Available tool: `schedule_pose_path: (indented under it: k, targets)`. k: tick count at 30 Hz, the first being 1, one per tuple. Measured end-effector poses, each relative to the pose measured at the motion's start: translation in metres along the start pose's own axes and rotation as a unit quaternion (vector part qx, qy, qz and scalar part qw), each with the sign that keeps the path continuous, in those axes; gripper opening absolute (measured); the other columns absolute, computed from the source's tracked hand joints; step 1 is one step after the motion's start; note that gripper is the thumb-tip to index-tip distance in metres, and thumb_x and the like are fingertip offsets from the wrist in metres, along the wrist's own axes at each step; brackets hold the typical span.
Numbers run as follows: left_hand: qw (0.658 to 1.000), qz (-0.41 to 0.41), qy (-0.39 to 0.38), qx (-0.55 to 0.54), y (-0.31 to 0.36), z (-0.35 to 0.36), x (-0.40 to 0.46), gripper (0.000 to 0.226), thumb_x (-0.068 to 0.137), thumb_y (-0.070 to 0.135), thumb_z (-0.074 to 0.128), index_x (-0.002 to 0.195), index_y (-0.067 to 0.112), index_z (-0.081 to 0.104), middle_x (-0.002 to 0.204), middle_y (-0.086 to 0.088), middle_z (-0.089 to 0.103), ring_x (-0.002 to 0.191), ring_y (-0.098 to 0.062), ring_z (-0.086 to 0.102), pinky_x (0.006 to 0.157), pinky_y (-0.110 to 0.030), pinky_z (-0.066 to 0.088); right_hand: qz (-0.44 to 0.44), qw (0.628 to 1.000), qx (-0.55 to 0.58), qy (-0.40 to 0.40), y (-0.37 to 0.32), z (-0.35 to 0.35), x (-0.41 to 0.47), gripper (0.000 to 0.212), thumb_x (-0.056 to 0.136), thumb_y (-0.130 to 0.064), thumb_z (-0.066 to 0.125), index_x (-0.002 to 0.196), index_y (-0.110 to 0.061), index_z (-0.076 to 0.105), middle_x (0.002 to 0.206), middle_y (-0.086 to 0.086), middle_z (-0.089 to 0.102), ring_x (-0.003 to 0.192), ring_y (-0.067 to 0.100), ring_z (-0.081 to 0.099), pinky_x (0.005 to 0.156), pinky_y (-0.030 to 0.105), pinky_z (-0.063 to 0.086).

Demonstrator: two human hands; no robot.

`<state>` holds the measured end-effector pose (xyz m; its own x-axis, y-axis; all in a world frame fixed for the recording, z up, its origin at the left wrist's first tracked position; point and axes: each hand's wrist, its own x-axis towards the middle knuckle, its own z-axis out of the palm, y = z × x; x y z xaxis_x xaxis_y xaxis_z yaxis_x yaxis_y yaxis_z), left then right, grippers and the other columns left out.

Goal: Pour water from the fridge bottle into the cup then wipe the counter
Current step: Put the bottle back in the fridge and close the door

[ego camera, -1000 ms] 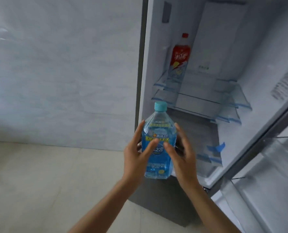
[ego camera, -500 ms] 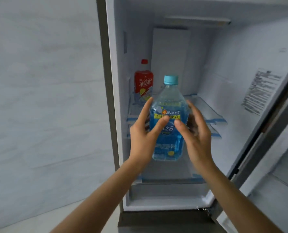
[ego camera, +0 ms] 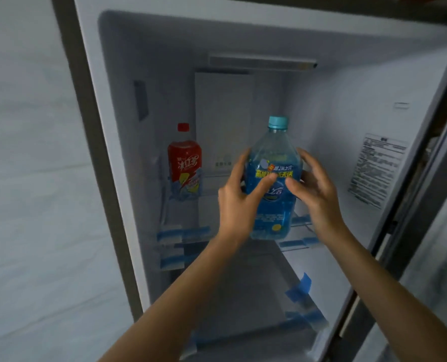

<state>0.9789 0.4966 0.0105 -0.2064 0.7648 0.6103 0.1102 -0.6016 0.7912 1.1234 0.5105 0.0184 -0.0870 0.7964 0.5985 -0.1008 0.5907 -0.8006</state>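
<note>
A clear water bottle (ego camera: 274,205) with a blue label and a light blue cap stands upright in front of the open fridge's upper glass shelf (ego camera: 185,231). My left hand (ego camera: 239,202) grips its left side and my right hand (ego camera: 313,194) grips its right side, thumbs across the label. The cap is on. Neither the cup nor the counter is in view.
A red-labelled drink bottle (ego camera: 184,163) stands at the back left of the same shelf. Blue tape strips mark the shelf edges (ego camera: 299,288). The fridge door (ego camera: 431,270) hangs open at the right. A pale wall (ego camera: 34,178) lies to the left.
The view has swung from the floor and fridge edge up into the fridge interior. The water bottle, held in both hands, now sits higher, level with the upper shelf.
</note>
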Motion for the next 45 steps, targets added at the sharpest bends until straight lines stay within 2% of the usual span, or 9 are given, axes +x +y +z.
schedule_pose_path:
  k: [4, 11, 15, 17, 22, 27, 33, 40, 45]
  targets:
    - [1.000, -0.007, -0.007, -0.009, -0.025, 0.019, 0.034, 0.058, 0.086, 0.025, 0.070, 0.139, 0.020, 0.045, 0.121, 0.004, 0.066, 0.107, -0.004, 0.064, 0.090, -0.030, 0.055, 0.017, 1.000, 0.023, -0.008, 0.025, -0.016, 0.039, 0.052, 0.082, -0.016, 0.064, 0.131, -0.026, 0.049, 0.109, -0.002, 0.070, 0.102, 0.013, 0.067, 0.078, 0.022, 0.052]
    - [0.998, -0.009, 0.044, 0.034, -0.083, 0.022, 0.091, 0.054, 0.089, 0.028, 0.067, 0.136, 0.018, 0.044, 0.120, 0.002, 0.065, 0.108, -0.010, 0.064, 0.090, -0.042, 0.055, 0.046, 0.997, 0.044, -0.036, 0.088, -0.008, 0.113, 0.056, 0.079, -0.018, 0.070, 0.132, -0.019, 0.052, 0.110, 0.006, 0.070, 0.100, 0.020, 0.068, 0.079, 0.027, 0.053]
    - [0.995, -0.031, 0.072, 0.057, -0.112, 0.012, 0.118, 0.056, 0.090, 0.027, 0.065, 0.140, 0.018, 0.041, 0.123, 0.001, 0.063, 0.108, -0.006, 0.063, 0.090, -0.036, 0.055, 0.060, 0.994, 0.066, -0.058, 0.126, 0.015, 0.146, 0.056, 0.086, -0.006, 0.067, 0.138, -0.010, 0.046, 0.115, 0.014, 0.067, 0.101, 0.024, 0.067, 0.079, 0.029, 0.055]
    - [0.995, -0.033, 0.068, 0.070, -0.124, 0.004, 0.130, 0.053, 0.091, 0.026, 0.064, 0.139, 0.018, 0.041, 0.121, 0.003, 0.063, 0.106, -0.005, 0.063, 0.088, -0.034, 0.056, 0.063, 0.993, 0.065, -0.078, 0.142, 0.023, 0.158, 0.059, 0.086, -0.012, 0.067, 0.139, -0.012, 0.044, 0.119, 0.016, 0.065, 0.105, 0.028, 0.065, 0.085, 0.035, 0.055]
    - [0.992, -0.017, 0.068, 0.108, -0.139, -0.009, 0.149, 0.039, 0.092, 0.012, 0.061, 0.124, 0.028, 0.044, 0.106, 0.020, 0.059, 0.091, 0.015, 0.061, 0.072, -0.008, 0.048, 0.070, 0.991, 0.053, -0.101, 0.165, 0.035, 0.181, 0.062, 0.084, -0.018, 0.067, 0.140, -0.014, 0.043, 0.120, 0.015, 0.064, 0.106, 0.026, 0.065, 0.086, 0.036, 0.055]
    - [0.989, -0.036, 0.050, 0.137, -0.157, -0.015, 0.159, 0.050, 0.088, 0.016, 0.068, 0.132, 0.020, 0.045, 0.110, 0.012, 0.062, 0.096, 0.005, 0.064, 0.079, -0.021, 0.055, 0.076, 0.988, 0.052, -0.121, 0.186, 0.037, 0.190, 0.058, 0.089, -0.007, 0.062, 0.141, -0.014, 0.036, 0.122, 0.019, 0.061, 0.103, 0.023, 0.065, 0.083, 0.032, 0.055]
    - [0.986, -0.037, 0.031, 0.160, -0.175, -0.017, 0.158, 0.059, 0.088, 0.024, 0.068, 0.139, 0.014, 0.041, 0.120, 0.001, 0.063, 0.106, -0.010, 0.064, 0.088, -0.038, 0.056, 0.085, 0.987, 0.041, -0.127, 0.202, 0.033, 0.184, 0.058, 0.092, -0.009, 0.060, 0.142, -0.023, 0.035, 0.120, 0.008, 0.061, 0.104, 0.014, 0.065, 0.084, 0.029, 0.054]
    - [0.987, -0.051, 0.011, 0.152, -0.176, -0.014, 0.151, 0.060, 0.094, 0.021, 0.059, 0.146, 0.024, 0.030, 0.128, 0.017, 0.054, 0.114, 0.005, 0.056, 0.092, -0.020, 0.050, 0.079, 0.986, 0.000, -0.148, 0.200, 0.036, 0.174, 0.062, 0.098, -0.016, 0.051, 0.150, -0.024, 0.018, 0.129, -0.015, 0.050, 0.110, -0.010, 0.055, 0.090, 0.015, 0.048]
    - [0.985, -0.068, -0.017, 0.155, -0.164, -0.015, 0.149, 0.059, 0.094, 0.018, 0.058, 0.141, 0.031, 0.026, 0.130, 0.016, 0.051, 0.116, 0.007, 0.053, 0.098, -0.024, 0.047, 0.071, 0.979, -0.083, -0.171, 0.189, 0.035, 0.171, 0.064, 0.101, -0.030, 0.046, 0.152, -0.026, 0.008, 0.146, -0.007, 0.037, 0.129, 0.005, 0.042, 0.110, 0.028, 0.037]
